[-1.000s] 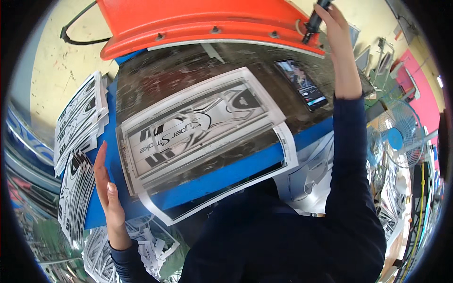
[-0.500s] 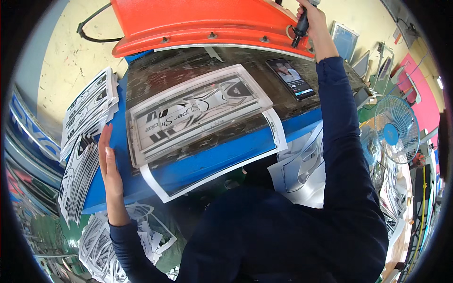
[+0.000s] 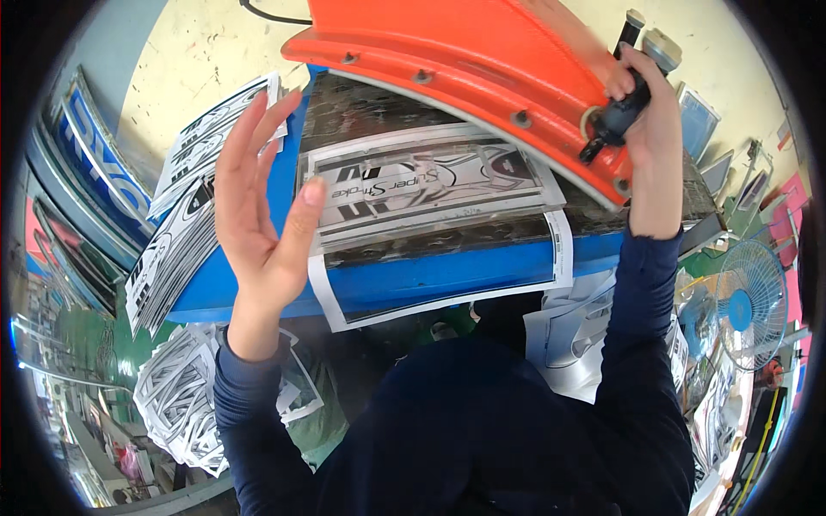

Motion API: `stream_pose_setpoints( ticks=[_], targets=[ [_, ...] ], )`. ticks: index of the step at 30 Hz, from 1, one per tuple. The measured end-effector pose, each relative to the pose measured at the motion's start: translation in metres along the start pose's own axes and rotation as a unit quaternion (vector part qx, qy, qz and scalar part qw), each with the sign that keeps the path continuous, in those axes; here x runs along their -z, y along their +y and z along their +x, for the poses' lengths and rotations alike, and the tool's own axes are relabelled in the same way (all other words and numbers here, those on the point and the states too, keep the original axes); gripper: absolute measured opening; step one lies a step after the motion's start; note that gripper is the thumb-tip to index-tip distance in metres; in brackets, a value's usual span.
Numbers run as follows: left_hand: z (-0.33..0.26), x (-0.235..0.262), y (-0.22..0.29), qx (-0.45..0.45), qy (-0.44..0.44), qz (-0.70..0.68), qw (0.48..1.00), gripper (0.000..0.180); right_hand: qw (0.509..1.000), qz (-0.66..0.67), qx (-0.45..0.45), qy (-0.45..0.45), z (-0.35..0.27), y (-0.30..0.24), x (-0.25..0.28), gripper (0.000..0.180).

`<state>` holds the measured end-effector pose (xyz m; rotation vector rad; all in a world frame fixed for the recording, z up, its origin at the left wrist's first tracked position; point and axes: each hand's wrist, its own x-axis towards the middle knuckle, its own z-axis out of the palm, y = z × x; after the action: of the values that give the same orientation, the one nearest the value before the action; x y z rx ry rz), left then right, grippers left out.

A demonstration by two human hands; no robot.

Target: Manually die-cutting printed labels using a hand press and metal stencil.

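Observation:
My right hand (image 3: 656, 129) is closed round a black handle (image 3: 621, 113) at the right end of a big orange press arm (image 3: 456, 43). This arm hangs slantwise over the far right of the dark cutting board (image 3: 353, 112). On the board lies a clear rectangular cutting die (image 3: 430, 213), with a printed white sheet (image 3: 564, 249) under it that sticks out over the near edge. My left hand (image 3: 258, 215) is raised near the die's left end, fingers and thumb apart, nothing in it. It partly hides the stacks behind it.
Stacks of printed sheets (image 3: 176, 249) stand at the left of the blue table (image 3: 447, 279). Below them is a heap of cut paper scraps (image 3: 176, 400). Loose white sheets (image 3: 572, 331) lie under the table's right front. A blue fan (image 3: 747, 301) stands at the right.
The press arm has swung toward me over the board with my right hand on its handle, covering the phone there. My left hand has moved from beside the stacks toward the die. The view has shifted.

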<state>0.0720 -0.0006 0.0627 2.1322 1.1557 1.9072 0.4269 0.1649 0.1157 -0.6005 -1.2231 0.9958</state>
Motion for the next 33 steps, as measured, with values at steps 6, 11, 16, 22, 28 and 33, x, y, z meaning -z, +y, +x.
stream_pose_setpoints(
  ticks=[6,11,16,22,28,33],
  targets=[
    [0.029,-0.035,0.023,-0.069,-0.065,-0.042,0.995,0.08,0.992,-0.033,0.051,-0.111,-0.071,-0.015,-0.069,0.036],
    [0.037,-0.044,0.056,-0.05,-0.092,0.005,0.994,0.089,0.926,0.099,0.022,-0.365,-0.09,-0.017,-0.078,0.095],
    [0.035,-0.025,0.074,-0.089,-0.014,0.071,0.993,0.079,0.841,-0.401,0.333,-0.146,-0.041,-0.038,-0.013,0.069],
    [0.027,0.036,0.063,-0.092,0.081,0.289,0.949,0.056,0.753,-0.437,0.474,0.129,0.002,-0.026,-0.007,0.034],
    [0.033,0.073,0.044,-0.045,0.155,0.389,0.907,0.048,0.801,-0.417,0.426,-0.055,-0.003,-0.042,-0.002,0.04],
    [0.029,0.092,0.031,-0.032,0.196,0.41,0.89,0.045,0.774,-0.356,0.506,-0.133,0.015,-0.037,-0.003,0.034]
  ],
)
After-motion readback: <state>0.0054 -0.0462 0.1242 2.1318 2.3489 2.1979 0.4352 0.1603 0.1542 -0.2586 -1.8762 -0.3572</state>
